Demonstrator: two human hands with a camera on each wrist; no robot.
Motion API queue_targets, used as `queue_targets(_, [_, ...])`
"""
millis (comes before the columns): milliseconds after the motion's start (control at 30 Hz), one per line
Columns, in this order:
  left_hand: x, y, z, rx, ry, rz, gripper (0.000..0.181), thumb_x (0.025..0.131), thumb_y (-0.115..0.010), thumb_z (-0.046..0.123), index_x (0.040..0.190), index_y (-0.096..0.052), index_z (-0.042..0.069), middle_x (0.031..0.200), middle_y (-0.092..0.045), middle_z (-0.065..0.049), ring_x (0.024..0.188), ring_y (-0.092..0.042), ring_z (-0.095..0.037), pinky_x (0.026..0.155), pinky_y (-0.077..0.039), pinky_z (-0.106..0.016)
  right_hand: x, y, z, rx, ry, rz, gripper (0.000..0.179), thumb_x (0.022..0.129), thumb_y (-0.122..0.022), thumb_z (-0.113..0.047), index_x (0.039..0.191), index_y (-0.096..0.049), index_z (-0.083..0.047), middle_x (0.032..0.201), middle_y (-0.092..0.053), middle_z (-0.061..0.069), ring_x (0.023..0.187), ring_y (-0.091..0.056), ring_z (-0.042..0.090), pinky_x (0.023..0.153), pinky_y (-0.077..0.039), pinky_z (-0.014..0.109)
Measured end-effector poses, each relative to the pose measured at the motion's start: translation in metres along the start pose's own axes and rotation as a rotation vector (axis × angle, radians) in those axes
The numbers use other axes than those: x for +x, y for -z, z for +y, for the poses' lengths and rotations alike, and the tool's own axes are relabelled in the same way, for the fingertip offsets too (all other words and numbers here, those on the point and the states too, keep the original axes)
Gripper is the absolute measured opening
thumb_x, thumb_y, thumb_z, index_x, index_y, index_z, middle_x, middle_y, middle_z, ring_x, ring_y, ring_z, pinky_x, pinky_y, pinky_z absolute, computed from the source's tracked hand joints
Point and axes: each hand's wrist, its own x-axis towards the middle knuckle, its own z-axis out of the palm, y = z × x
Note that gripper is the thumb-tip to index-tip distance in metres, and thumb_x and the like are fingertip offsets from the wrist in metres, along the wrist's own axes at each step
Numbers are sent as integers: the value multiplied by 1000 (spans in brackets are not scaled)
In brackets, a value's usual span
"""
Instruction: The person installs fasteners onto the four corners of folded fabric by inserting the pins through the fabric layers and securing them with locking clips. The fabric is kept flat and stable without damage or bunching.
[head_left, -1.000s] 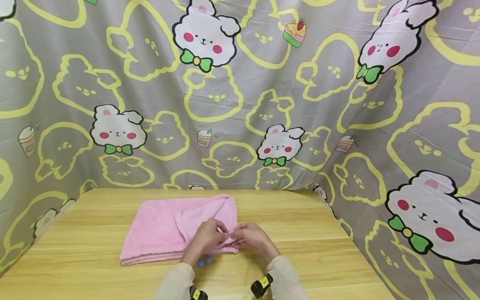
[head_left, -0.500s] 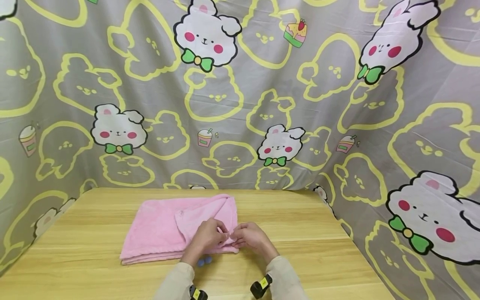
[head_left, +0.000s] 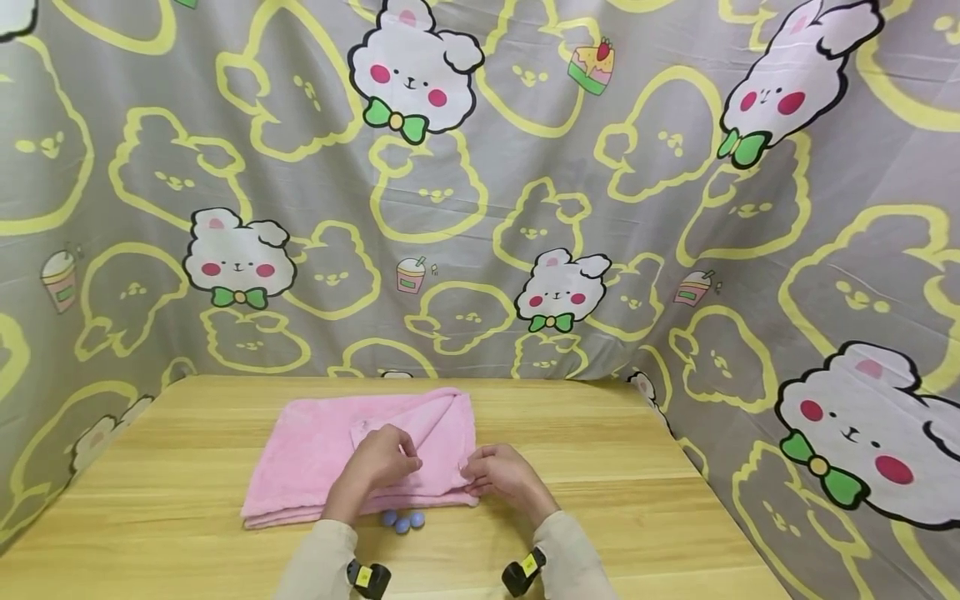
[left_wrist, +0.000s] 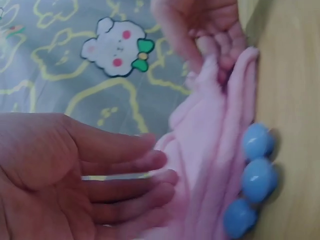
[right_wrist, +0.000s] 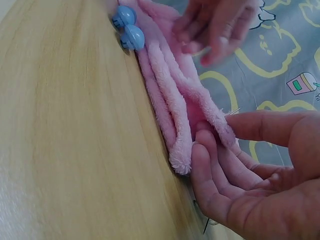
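A folded pink plush blanket [head_left: 315, 450] lies on the table, one corner turned back diagonally. My right hand [head_left: 504, 473] pinches the near right corner between thumb and fingers. Beside that thumb, a thin needle-like tip [right_wrist: 233, 112] sticks out at the cloth edge. My left hand [head_left: 384, 457] hovers over the folded flap, its fingers [left_wrist: 135, 200] loosely extended and nothing seen between them. Several blue round-headed pieces, like quilt fasteners [head_left: 402, 525], sit in front of the blanket's near edge, close to my left wrist.
The wooden table [head_left: 615, 500] extends to both sides of the blanket. A grey curtain [head_left: 450, 333] printed with rabbits hangs behind it and along the sides. Another thin pointed piece [right_wrist: 206, 225] shows beneath my right hand in the right wrist view.
My left hand has let go of the corner and moved left and slightly up, uncovering more of the blue pieces. My right hand stays at the corner.
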Motion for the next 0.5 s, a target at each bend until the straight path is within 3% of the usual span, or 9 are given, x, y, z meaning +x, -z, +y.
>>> queue_targets(200, [-13,13,4,74,76,-178,21,79,-74,2,63,-62,7,59,-61,-6,53,-48,-14,48,-36,-25,3,2,3,0,-4,-8,17,86,-65,-4,99,-65,7,77,-66,4,69,-66,13,69,-59,29])
queue_targets(333, [-20,16,12,102,162,-270,16,77,-65,-8,66,-63,4,62,-62,-9,49,-41,-12,44,-32,-23,3,2,3,8,-7,-13,16,85,-66,-3,98,-65,6,76,-66,4,70,-66,13,69,-58,28])
queue_targets(433, [-22,16,16,133,229,-316,15,79,-67,-9,69,-64,2,61,-63,-11,45,-41,-12,41,-35,-23,2,2,3,13,-7,-15,17,85,-66,-2,99,-65,7,77,-66,4,70,-66,14,69,-58,27])
queue_targets(500, [-23,14,17,183,237,-321,16,81,-70,-7,68,-64,0,58,-65,-13,42,-49,-14,41,-41,-24,1,3,2,17,-8,-17,17,85,-66,-2,99,-65,7,76,-66,4,70,-66,13,68,-58,27])
